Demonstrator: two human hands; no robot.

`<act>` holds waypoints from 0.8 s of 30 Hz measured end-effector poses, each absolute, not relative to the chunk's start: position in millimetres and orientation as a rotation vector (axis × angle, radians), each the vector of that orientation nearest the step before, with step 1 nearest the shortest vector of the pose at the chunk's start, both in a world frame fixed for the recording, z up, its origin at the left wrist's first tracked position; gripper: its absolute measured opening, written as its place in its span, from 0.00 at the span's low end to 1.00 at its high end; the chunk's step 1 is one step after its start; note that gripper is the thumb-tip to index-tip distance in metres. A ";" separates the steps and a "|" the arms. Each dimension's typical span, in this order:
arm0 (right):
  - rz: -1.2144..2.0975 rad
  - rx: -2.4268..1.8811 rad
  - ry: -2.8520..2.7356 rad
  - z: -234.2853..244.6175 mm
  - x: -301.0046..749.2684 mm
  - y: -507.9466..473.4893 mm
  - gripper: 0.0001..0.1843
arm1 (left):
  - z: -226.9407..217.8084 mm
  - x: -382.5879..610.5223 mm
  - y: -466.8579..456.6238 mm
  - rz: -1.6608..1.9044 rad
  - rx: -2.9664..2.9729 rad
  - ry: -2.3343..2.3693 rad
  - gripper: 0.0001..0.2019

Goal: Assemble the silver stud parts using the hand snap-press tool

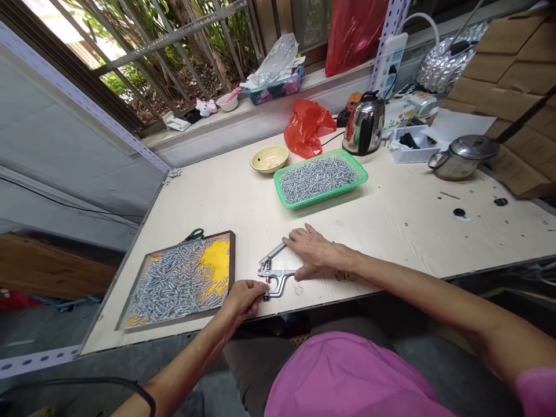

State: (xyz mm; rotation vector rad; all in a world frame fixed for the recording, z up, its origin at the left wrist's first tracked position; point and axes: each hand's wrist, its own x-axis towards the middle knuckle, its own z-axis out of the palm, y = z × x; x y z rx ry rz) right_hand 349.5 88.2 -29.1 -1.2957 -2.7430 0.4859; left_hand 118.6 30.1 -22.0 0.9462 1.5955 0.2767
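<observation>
Head view: a metal hand press (pixel 278 282) lies on the pale surface (pixel 208 200), bridging the person's two hands. At its narrow head, the left hand (pixel 244 296) has thumb and forefinger pressed together; whether they pinch a small piece there cannot be told. On the other side, the right hand (pixel 313 250) has fingers spread over the upper handle, with the thumb by the lower one, and the handles stand apart.

Working this well likely calls for holding the head steady with the left fingertips, lining up whatever sits in the mouth, and drawing those tips clear before the right fingers squeeze. An even squeeze should stop the press from twisting.

Just left of the left fingers lies a shallow tray (pixel 232 255) of small metal tubes (pixel 174 284); its near corner crowds that wrist. The surface's front edge is close below the same fingers, so a dropped piece could roll off. Beyond the right fingers, apart from them, stands a green basket (pixel 299 204) of similar pieces, with a yellow bowl (pixel 270 155), red bag (pixel 307 127) and kettle (pixel 365 127) farther back, out of the way.
</observation>
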 end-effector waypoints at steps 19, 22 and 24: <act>0.496 -1.262 -2.620 -23.1 348.8 55.9 0.37 | -22.5 149.9 33.7 0.284 2.522 1.487 0.23; 0.494 -1.306 -2.610 -22.1 352.7 54.2 0.41 | -24.2 158.2 52.7 0.107 2.645 1.252 0.27; 0.488 -1.431 -2.614 -16.6 355.9 54.6 0.39 | -21.4 161.2 60.5 -0.013 2.664 1.197 0.28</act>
